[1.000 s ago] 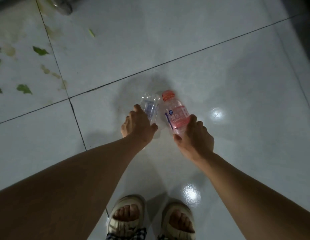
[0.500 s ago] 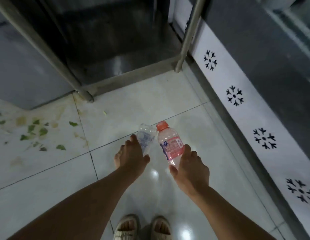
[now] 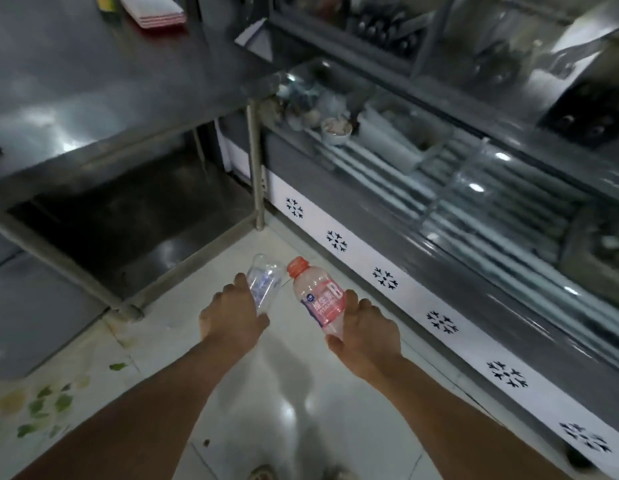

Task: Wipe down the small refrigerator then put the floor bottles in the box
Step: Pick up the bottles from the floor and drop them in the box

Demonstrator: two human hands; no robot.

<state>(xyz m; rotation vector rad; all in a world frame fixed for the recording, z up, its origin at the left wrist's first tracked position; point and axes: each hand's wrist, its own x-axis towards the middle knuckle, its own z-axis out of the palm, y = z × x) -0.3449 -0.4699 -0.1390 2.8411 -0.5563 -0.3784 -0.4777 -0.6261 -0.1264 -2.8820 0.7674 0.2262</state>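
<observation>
Closest to you, both forearms reach out over the pale tiled floor (image 3: 301, 427), and each hand carries one bottle clear of the ground, which fits the second half of the task: floor bottles gathered for the box. Your left hand (image 3: 231, 320) wraps its fingers and thumb around the lower body of a clear, crumpled plastic bottle (image 3: 263, 284), gripping it from behind so the open neck points away and up. Your right hand (image 3: 365, 332) curls round the base end of the pink vitamin drink bottle (image 3: 320, 299), thumb underneath and fingers over the far side, leaving the label and the orange cap (image 3: 297, 265) showing; holding it low like this keeps the neck forward, ready to drop into a container. The two bottles sit just beside each other, tilted, their tops nearly meeting. One bottle per hand probably saves you a second bend to the floor. To your left, green leaf scraps (image 3: 44, 410) lie on the tiles. Beyond the bottles stands a stainless steel worktable (image 3: 93, 81), its leg (image 3: 255, 168) planted near the display refrigerator (image 3: 422, 209) with snowflake marks along its base. A folded cloth (image 3: 152, 8) rests on the tabletop at the far edge. No box is in view, so you likely need to turn to find it.
</observation>
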